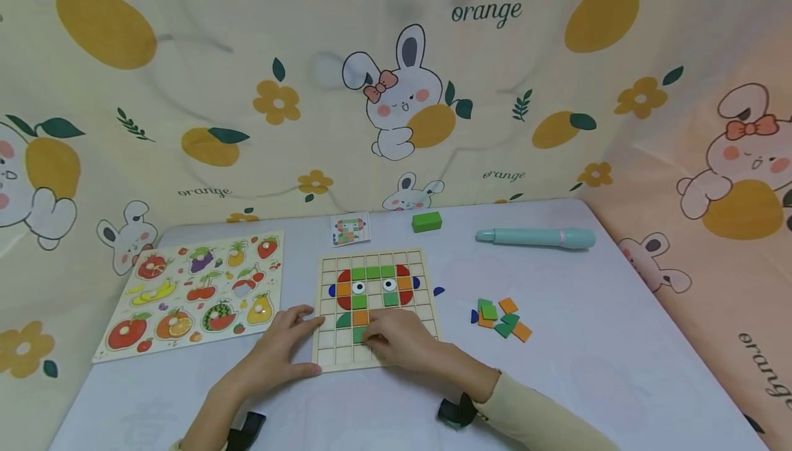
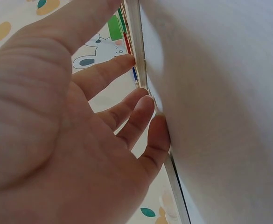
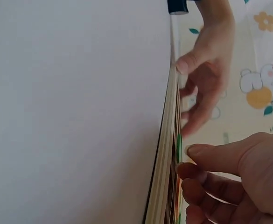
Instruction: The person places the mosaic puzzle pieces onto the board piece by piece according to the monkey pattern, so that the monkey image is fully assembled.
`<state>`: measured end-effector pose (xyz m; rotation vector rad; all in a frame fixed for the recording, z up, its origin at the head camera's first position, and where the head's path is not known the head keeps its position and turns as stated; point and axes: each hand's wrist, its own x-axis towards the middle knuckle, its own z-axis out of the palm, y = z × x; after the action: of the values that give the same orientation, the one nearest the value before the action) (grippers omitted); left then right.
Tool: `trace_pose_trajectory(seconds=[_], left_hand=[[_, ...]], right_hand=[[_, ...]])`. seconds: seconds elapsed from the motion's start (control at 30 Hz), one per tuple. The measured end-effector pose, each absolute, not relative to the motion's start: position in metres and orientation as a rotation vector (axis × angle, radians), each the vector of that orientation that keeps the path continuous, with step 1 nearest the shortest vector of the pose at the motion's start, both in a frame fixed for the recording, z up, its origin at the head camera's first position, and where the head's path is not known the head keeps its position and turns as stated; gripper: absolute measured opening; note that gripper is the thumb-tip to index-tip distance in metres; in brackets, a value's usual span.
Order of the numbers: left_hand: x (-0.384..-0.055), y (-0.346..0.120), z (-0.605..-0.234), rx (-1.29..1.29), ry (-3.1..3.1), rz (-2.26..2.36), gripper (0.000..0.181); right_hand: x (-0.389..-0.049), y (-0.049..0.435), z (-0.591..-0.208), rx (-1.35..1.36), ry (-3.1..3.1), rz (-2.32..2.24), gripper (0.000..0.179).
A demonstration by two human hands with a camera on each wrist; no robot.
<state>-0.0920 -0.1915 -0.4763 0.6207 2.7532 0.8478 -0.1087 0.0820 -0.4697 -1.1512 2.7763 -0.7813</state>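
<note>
A wooden grid board (image 1: 334,361) lies on the table, its cells partly filled with coloured tiles that form a face with two eye tiles. My left hand (image 1: 281,348) is at the board's left edge, thumb and fingers spread; in the left wrist view its fingertips meet that edge. Over the lower middle cells is my right hand (image 1: 402,339), fingers bent and fingertips beside a green tile (image 1: 359,335). An orange tile (image 1: 361,317) sits just above that one. In the right wrist view the right thumb (image 3: 199,153) is close to the index fingertip; I cannot tell whether they hold a tile.
Loose tiles (image 1: 504,320) lie in a pile to the right, with a blue half-round piece (image 1: 439,291) nearer the board. Behind stand a pattern card (image 1: 350,229), a green block (image 1: 427,222) and a teal pen-like object (image 1: 535,238). A fruit puzzle board (image 1: 185,286) lies left.
</note>
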Motion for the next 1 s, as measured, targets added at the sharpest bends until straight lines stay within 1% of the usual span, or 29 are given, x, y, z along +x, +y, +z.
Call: trace_pose_trajectory(seconds=[0.1,0.2,0.4,0.57,0.73,0.9,1.0], left_hand=[[-0.093,-0.191,-0.477,0.616,2.754,0.844,0.083],[-0.093,-0.191,-0.477,0.622,2.759,0.845,0.083],[-0.093,-0.191,-0.475,0.613,2.762,0.856,0.083],[-0.092,-0.19,-0.474,0.6,2.761,0.846,0.083],[-0.092,-0.19,-0.472,0.606,2.763,0.841,0.083],[-0.092,-0.19,-0.473,0.614,2.773,0.834,0.082],[-0.092,-0.19,-0.475,0.618,2.778,0.839,0.081]], right_hand=[[-0.108,0.105,-0.466,-1.042,2.777,-0.842,0.008],[-0.109,0.136,-0.463,-0.863,2.811,-0.914,0.007],[-0.114,0.203,-0.459,-0.517,2.983,-0.922,0.013],[-0.11,0.248,-0.457,-0.389,3.022,-0.869,0.018],[-0.107,0.266,-0.461,-0.379,3.018,-0.835,0.02],[-0.105,0.266,-0.459,-0.359,2.967,-0.867,0.023],[-0.106,0.262,-0.458,-0.344,2.907,-0.955,0.021]])
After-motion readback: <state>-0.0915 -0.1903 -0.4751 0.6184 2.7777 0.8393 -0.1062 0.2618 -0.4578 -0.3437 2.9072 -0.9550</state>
